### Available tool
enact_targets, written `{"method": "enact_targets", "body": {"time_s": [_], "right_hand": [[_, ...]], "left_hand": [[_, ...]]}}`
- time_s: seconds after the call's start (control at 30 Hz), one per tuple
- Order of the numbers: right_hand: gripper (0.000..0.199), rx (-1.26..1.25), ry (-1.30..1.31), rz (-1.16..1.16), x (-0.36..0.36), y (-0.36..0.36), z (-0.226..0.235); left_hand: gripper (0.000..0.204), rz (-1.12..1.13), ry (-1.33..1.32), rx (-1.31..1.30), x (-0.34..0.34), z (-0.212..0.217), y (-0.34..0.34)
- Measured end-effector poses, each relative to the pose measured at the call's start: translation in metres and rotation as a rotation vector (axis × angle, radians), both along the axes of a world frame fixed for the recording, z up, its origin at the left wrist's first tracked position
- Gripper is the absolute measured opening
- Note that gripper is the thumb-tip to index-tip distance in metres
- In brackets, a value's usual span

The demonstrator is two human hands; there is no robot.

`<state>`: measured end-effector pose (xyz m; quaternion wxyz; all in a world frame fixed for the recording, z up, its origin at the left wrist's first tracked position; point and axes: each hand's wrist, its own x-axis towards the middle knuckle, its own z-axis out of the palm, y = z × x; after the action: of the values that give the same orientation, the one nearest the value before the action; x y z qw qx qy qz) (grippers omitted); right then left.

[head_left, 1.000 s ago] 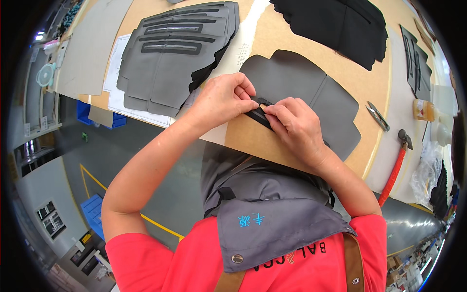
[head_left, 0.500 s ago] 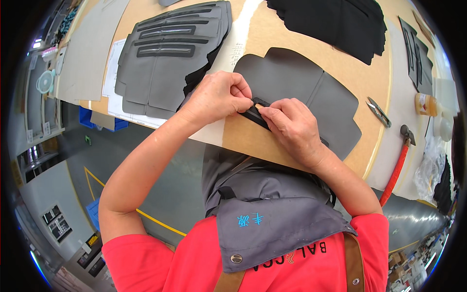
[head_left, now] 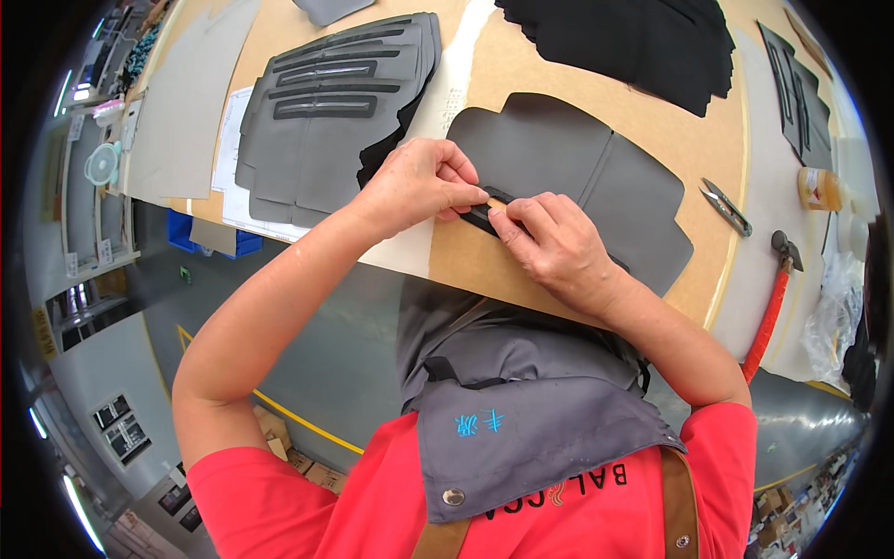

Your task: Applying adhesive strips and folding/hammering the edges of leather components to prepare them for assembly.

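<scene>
Left hand [head_left: 421, 184] and right hand [head_left: 549, 244] meet at the near edge of the tabletop [head_left: 521, 65], fingers of both closed together and pinching a narrow black strip [head_left: 482, 216] against the near-left corner of a dark grey cut panel [head_left: 577, 177]. A stack of grey slotted panels [head_left: 326, 112] lies toward the left edge, black pieces [head_left: 652, 37] at the far edge. Thread snips [head_left: 726, 207] and a red-handled hammer [head_left: 771, 307] lie near the right edge.
</scene>
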<state>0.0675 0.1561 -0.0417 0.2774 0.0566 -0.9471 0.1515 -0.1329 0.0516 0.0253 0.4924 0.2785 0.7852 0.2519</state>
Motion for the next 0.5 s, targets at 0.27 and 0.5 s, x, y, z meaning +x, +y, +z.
{"method": "enact_targets", "body": {"time_s": [0.27,0.5], "right_hand": [[0.027,-0.021,-0.005,0.013,0.001,-0.001,-0.002],[0.027,-0.026,0.008,0.01,-0.001,-0.002,-0.005]], "left_hand": [[0.023,-0.032,0.023,-0.041,-0.001,-0.003,0.005],[0.022,-0.049,-0.008,-0.067,-0.007,-0.005,0.005]]}}
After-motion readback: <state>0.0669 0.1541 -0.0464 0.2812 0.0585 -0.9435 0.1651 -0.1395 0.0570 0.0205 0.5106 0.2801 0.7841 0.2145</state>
